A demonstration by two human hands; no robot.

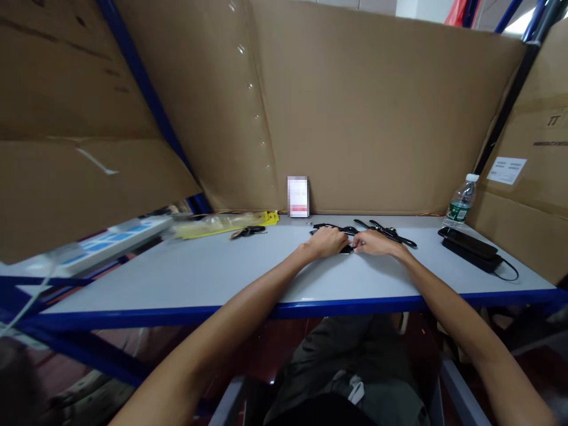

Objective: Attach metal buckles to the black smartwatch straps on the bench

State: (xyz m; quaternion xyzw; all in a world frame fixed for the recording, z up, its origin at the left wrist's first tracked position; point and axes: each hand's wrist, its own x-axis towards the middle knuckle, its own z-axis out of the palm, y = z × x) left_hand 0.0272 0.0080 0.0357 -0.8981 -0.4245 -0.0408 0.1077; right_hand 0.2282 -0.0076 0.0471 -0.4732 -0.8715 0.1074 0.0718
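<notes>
My left hand (pixel 328 241) lies on the table with its fingers closed over a small dark piece (pixel 346 249), most of which it covers. Close beside it, my right hand (pixel 371 242) pinches at the right end of that same piece. The piece is too small and too hidden for me to name its kind. Right behind my hands are several thin black strap-like parts (pixel 402 239), lying loosely across one another. Another dark slender part (pixel 332 227) shows just behind my left hand.
A phone with a lit screen (pixel 298 197) leans against the cardboard back wall (pixel 377 106). To the left lie keys (pixel 247 232), clear plastic bags with yellow edges (pixel 217 223) and a power strip (pixel 115 242). On the right are a water bottle (pixel 462 201) and a black phone-like device (pixel 469 244).
</notes>
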